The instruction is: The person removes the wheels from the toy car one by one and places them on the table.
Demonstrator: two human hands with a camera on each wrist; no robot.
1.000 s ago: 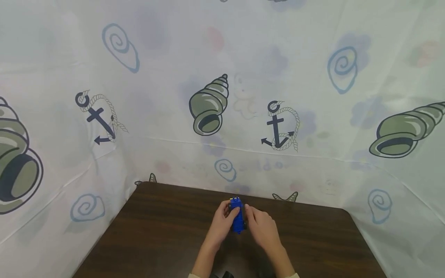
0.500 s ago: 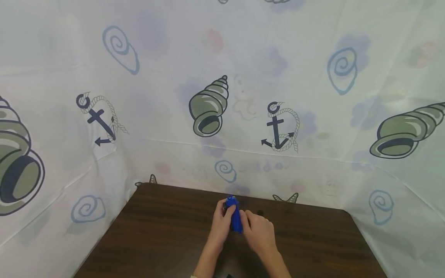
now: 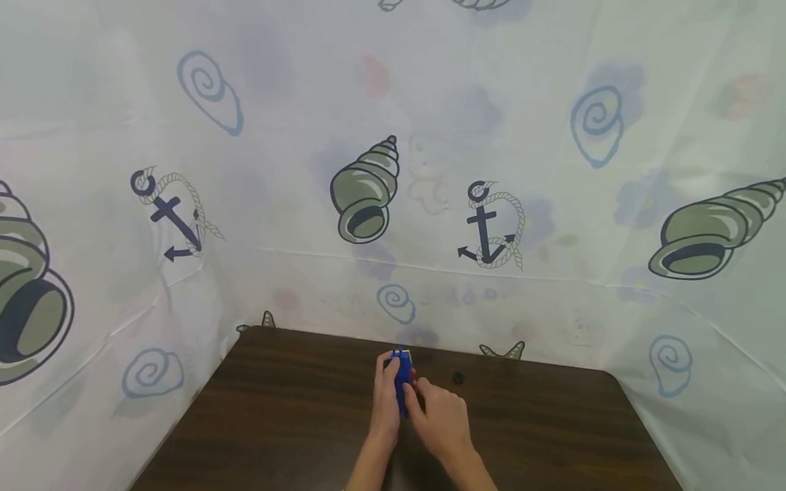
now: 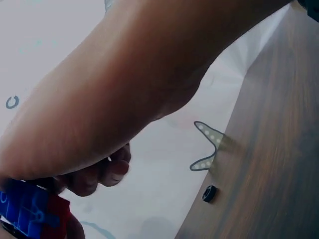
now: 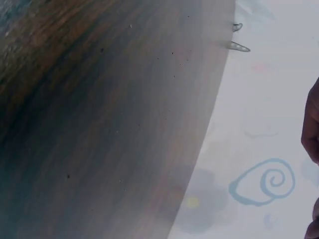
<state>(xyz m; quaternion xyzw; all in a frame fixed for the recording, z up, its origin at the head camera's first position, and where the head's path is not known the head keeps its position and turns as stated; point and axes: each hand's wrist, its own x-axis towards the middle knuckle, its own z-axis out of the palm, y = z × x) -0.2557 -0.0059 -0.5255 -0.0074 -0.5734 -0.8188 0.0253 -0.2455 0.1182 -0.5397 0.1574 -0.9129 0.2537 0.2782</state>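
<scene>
A small blue and red plastic toy vehicle (image 3: 402,374) with a bit of yellow at its far end is held over the table. My left hand (image 3: 385,399) grips it from the left, thumb along the top. From the right, my right hand (image 3: 441,414) pinches its near right side, where some red shows. In the left wrist view the toy's blue and red body (image 4: 30,208) is cut off at the lower left corner. A small black wheel (image 3: 458,377) lies on the table beyond the right hand. Only a few right-hand fingers (image 5: 312,130) enter the right wrist view.
The dark wood-grain table (image 3: 552,423) has rounded far corners. A white cloth (image 3: 282,204) printed with shells, anchors and starfish hangs close behind it and along both sides.
Both hands and the toy have shifted left and slightly nearer, and the toy has turned so red shows. My right hand moved off the spot where the black wheel now lies in view.
</scene>
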